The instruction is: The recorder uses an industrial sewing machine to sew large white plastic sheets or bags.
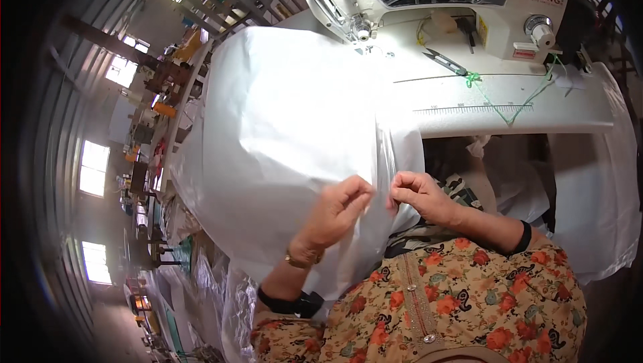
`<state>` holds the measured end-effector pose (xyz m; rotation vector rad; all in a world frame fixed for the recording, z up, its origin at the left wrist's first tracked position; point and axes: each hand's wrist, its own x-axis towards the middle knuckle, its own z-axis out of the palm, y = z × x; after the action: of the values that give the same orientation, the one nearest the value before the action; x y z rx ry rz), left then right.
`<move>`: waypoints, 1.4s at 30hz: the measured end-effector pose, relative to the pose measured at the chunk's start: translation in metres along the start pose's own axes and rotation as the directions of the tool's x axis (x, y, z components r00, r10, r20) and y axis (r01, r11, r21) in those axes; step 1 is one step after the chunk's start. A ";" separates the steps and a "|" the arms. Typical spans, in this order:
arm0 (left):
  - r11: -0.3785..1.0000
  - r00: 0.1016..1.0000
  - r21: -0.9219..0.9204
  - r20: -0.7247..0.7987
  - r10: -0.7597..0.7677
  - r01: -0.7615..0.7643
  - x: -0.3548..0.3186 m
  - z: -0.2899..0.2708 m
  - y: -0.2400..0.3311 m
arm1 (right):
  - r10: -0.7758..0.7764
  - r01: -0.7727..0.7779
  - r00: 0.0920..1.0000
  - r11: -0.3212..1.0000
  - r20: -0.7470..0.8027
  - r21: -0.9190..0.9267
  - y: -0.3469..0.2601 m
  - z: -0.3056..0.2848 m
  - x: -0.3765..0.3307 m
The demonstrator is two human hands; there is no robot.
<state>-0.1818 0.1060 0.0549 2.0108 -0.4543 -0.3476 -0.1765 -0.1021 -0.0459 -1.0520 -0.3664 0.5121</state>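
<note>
Left hand (340,207) and right hand (420,197) are both pinched tight, looks like on white sheeting (288,115); sewing machine (442,21) is far right.

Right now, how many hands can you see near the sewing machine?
2. The left hand is over the white sheet; the right hand is just to its right. Any others in the background would be too small to tell.
</note>
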 end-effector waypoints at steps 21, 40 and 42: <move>0.847 0.959 -0.532 -0.229 -0.165 0.019 -0.014 0.046 -0.064 | -0.220 0.356 0.929 0.322 0.296 -0.877 -0.035 0.031 0.023; 0.963 0.917 -0.265 -0.371 -0.148 0.048 -0.001 0.023 -0.062 | -0.409 0.240 0.907 0.696 -0.098 -0.676 -0.003 0.009 0.030; 0.993 0.906 -0.116 -0.417 -0.075 0.029 0.001 0.020 -0.060 | -0.581 0.265 0.747 0.707 -0.324 -0.655 0.024 0.018 0.039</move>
<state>-0.1795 0.1156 -0.0074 1.9251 -0.1058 0.0367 -0.1591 -0.0571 -0.0575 -1.5806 -0.2834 -0.3686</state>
